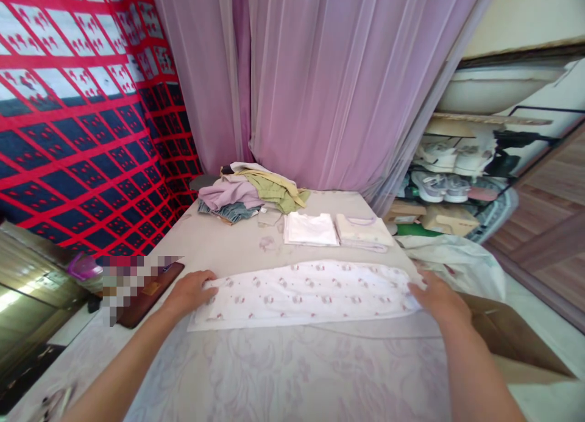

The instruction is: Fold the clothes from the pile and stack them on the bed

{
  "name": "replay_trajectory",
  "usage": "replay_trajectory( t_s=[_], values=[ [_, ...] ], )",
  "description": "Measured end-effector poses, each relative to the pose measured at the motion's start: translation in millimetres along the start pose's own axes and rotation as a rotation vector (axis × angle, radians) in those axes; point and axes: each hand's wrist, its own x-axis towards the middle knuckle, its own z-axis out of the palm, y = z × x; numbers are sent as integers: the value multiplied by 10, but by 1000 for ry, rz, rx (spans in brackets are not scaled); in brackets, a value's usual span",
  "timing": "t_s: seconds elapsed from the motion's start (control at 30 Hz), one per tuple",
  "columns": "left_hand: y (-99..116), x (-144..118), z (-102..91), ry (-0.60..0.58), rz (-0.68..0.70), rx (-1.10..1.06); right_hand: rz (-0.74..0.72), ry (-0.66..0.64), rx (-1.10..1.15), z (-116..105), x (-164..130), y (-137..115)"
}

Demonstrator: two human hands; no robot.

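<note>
- While white printed cloth [297, 291] lay on the floral sheet [292, 373], its underside was hidden.
- Left hand [195, 289] pinched one end, right hand [436, 297] the other.
- Pixelation partly masked a brown object [154, 295].

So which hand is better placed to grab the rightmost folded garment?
Probably your right hand: it's at the right end of the printed cloth, closer to that folded garment. Your left hand is at the left end.
</note>
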Motion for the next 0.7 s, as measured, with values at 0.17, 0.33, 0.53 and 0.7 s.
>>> replay_trajectory(
  t_s=[0.17,0.33,0.53,0.7],
  values=[
    [17,-89,-63,67,-57,24,-385,-11,96,-195,-296,-889],
    [-108,-167,-36,-5,-164,-152,-818,-392,244,-139,-656,-1416],
    [-208,-267,128,-19,-187,-220,-933,-484,259,8,-1071,-1452],
    [-72,-315,196,85,-166,-107,-906,-433,260,73,-1157,-1456]
  ],
)
